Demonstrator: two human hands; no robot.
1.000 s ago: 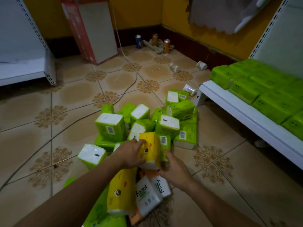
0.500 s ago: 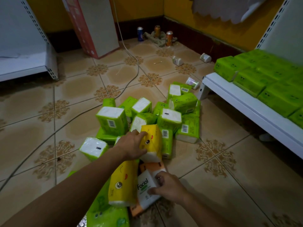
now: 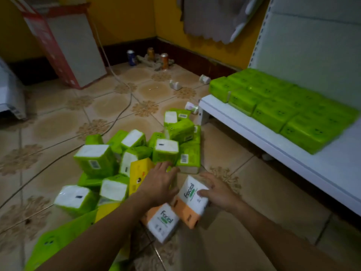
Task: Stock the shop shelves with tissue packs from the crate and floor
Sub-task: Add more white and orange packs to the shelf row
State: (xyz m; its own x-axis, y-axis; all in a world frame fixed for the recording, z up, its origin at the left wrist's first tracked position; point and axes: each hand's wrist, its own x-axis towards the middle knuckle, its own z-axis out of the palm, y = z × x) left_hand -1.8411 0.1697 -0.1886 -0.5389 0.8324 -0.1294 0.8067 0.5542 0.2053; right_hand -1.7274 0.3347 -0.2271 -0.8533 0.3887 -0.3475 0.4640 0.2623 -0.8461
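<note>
A heap of green tissue packs (image 3: 166, 149) lies on the tiled floor, with a yellow pack (image 3: 137, 173) among them. My right hand (image 3: 218, 190) grips a white-and-orange "Facial" pack (image 3: 190, 200) lifted off the floor. A second "Facial" pack (image 3: 163, 222) lies under my left forearm. My left hand (image 3: 158, 182) reaches over the yellow pack with fingers stretched out, touching the green packs behind it. On the white shelf (image 3: 293, 153) at the right lie rows of green packs (image 3: 277, 102).
A red-and-white box (image 3: 68, 45) leans against the yellow wall at the back left. Three cans (image 3: 148, 57) stand in the corner. A cable (image 3: 121, 114) runs across the floor. Small white parts (image 3: 175, 86) lie near the shelf's end. Another white shelf unit (image 3: 9, 94) stands left.
My right hand has lifted the "Facial" pack up and to the right. My left hand has let go of the yellow pack and reached further right. The view swung towards the shelf.
</note>
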